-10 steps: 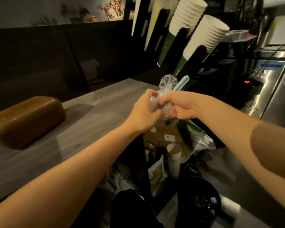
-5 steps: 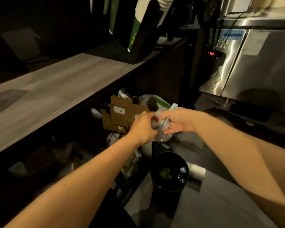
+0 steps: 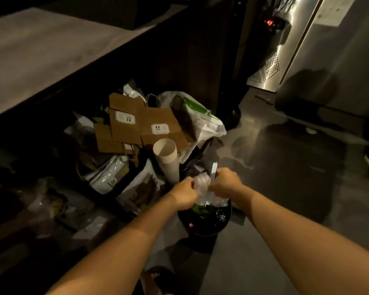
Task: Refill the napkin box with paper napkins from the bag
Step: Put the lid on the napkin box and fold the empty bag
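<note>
- Your left hand (image 3: 184, 193) and your right hand (image 3: 226, 182) are both closed on one crumpled clear plastic bag (image 3: 202, 188); each hand pinches its own side of it, so the bag is bunched between the two fists.
- A pale narrow strip (image 3: 213, 170) stands up from the bag at 12 o'clock of your right hand; I cannot tell what it is.
- The bag hangs directly above the black bin (image 3: 205, 220), which stands on the floor at 6 o'clock of your hands.
- I judge that the bag looks empty, so the step in hand is probably the disposal of the wrapper, near the end of the task. No napkins are seen inside it, but the picture is dark and blurred.
- The napkin box is not in view, so I cannot say whether it is filled.
- The next move, I think, calls for loosening both hands while the bag is over the bin opening, so that it falls inside and not on the floor.
- Light plastic can stick to the fingers or drift aside; pushing it down a little may help.
- At 11 o'clock of your hands lie brown paper bags (image 3: 136, 124) and a stack of paper cups (image 3: 166, 158), under the grey counter (image 3: 41, 50) at 10 o'clock.
</note>
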A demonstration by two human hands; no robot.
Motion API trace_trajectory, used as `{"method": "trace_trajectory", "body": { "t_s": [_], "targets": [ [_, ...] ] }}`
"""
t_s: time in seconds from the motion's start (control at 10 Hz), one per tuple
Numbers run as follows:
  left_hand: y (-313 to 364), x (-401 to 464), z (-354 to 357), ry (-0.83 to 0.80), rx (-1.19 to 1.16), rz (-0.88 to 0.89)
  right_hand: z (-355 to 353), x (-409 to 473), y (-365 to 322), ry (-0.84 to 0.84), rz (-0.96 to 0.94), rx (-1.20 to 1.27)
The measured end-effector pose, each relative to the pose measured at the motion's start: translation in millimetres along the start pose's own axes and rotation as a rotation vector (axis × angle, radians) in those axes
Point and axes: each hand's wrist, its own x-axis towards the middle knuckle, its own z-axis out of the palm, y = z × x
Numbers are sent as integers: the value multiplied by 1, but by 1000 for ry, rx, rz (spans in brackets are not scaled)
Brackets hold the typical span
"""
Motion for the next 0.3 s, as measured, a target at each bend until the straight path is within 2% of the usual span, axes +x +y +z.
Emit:
{"method": "trace_trajectory", "body": {
  "t_s": [0.2, 0.3],
  "targets": [
    [-29, 18, -1, -81, 95, -27, 19, 24, 26, 15, 36, -236],
    [-27, 14, -19, -90, 59, -49, 11, 30, 5, 9, 20, -301]
  ]
}}
